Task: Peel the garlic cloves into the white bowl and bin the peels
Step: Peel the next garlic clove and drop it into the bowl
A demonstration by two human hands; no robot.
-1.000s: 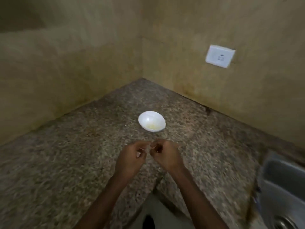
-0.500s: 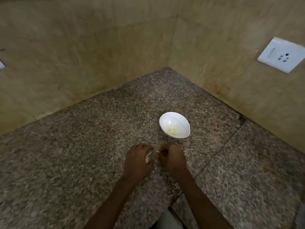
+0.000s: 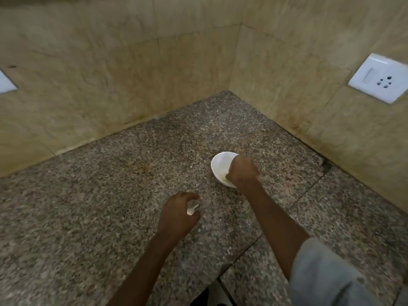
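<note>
I log a speckled granite counter (image 3: 110, 217) set into a corner of beige stone-tiled walls (image 3: 110, 74). White socket plate (image 3: 378, 78) on the right wall; second white plate (image 3: 5, 85) cropped at left. Light dim, warm.

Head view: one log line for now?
left hand: holds white garlic piece | right hand: over white bowl, grip unclear | bowl contents: pale bits | surface: granite counter

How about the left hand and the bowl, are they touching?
Apart. The head view shows bare counter between the left hand and the bowl.
</note>
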